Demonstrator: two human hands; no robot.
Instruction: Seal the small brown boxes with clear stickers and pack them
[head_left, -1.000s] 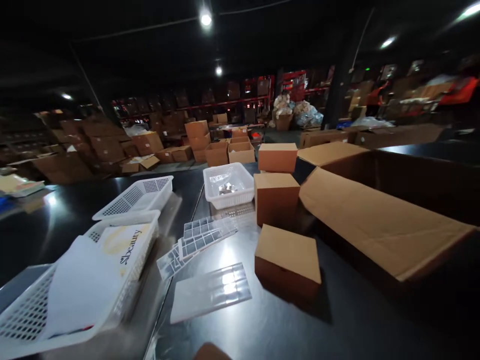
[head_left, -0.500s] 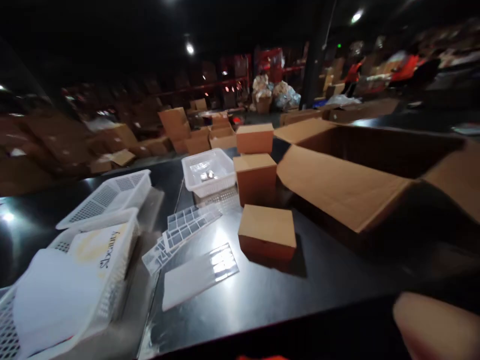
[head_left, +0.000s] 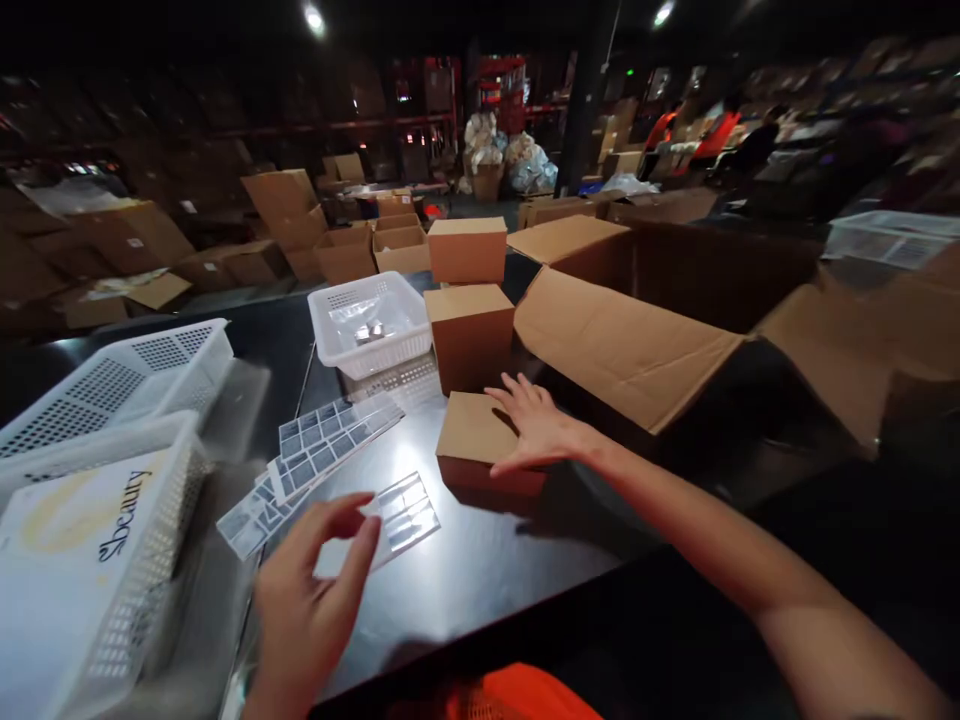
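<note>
Small box (head_left: 480, 440): flat on bench (head_left: 487, 570), under right hand (head_left: 536, 425), fingers spread open. Left hand (head_left: 307, 590): nearer clear sleeve (head_left: 390, 515) left of box, fingers open, empty.

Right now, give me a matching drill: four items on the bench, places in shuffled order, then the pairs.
Things:
1. small flat carton
2. clear plastic sleeve
3. white basket with a clear bag
4. printed white bag

Places:
A. in the mesh basket at the near left edge
B. under the right hand
C. left of the upright brown box
D. flat on the black table, just beyond the left hand

Pairs: 1-B, 2-D, 3-C, 4-A
</note>
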